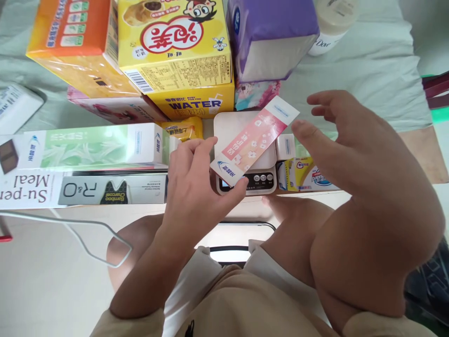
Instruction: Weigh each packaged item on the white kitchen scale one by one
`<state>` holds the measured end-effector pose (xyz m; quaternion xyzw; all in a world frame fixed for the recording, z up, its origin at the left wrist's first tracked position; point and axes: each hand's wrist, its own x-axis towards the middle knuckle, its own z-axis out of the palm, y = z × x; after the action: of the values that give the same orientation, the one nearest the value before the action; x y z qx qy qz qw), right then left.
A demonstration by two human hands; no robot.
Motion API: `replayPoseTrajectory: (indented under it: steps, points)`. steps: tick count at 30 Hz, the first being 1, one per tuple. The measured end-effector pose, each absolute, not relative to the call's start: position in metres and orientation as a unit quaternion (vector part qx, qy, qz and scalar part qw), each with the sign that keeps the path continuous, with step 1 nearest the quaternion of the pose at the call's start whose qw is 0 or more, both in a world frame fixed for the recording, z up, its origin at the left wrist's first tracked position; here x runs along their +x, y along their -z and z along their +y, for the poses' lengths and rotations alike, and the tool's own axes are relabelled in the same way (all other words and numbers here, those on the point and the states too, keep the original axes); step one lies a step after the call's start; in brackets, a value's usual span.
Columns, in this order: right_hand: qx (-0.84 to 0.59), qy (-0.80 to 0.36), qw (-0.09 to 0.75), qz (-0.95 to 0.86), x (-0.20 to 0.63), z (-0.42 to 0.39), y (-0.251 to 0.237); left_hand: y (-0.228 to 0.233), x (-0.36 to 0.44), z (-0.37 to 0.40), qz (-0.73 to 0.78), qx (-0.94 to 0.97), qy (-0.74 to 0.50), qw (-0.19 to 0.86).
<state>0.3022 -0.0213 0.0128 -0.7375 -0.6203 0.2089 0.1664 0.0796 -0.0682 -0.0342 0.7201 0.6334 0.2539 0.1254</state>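
Note:
My left hand [194, 180] holds the near end of a long pink and white box [254, 138], which slants up to the right over a white kitchen scale [245, 159]. My right hand [345, 140] hovers open just right of the box's far end, fingers spread and not gripping it. The scale's display and buttons [261, 179] show just below the box.
Stacked boxes fill the back: an orange box [75, 44], a yellow snack box [175, 44], a purple tissue pack [271, 35], a Dove bottle [331, 23]. Long toothpaste boxes [84, 150] lie left, small packs [308, 173] lie right. A white cable [80, 234] trails left.

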Motion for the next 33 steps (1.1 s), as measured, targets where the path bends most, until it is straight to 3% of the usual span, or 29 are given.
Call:
replayPoseTrajectory:
  steps: [10,17,26,29,33]
  points:
    - [-0.754,-0.207,0.132,-0.609,0.294,-0.018,-0.009,0.034,0.070,-0.067,0.604,0.730,-0.285,0.147]
    - [-0.732,-0.184,0.206,-0.622,0.306,-0.012,0.009,0.035,0.070,-0.065,0.595,0.752,-0.239,0.153]
    - [-0.713,-0.249,0.123,-0.644,0.290,-0.003,0.006,0.041,0.070,-0.062,0.584,0.777,-0.172,0.161]
    - [-0.707,-0.231,0.161,-0.648,0.289,-0.005,0.003,0.037,0.069,-0.060,0.595,0.765,-0.190,0.158]
    - [-0.714,-0.168,0.276,-0.621,0.298,-0.016,-0.008,0.030,0.072,-0.057,0.589,0.739,-0.274,0.177]
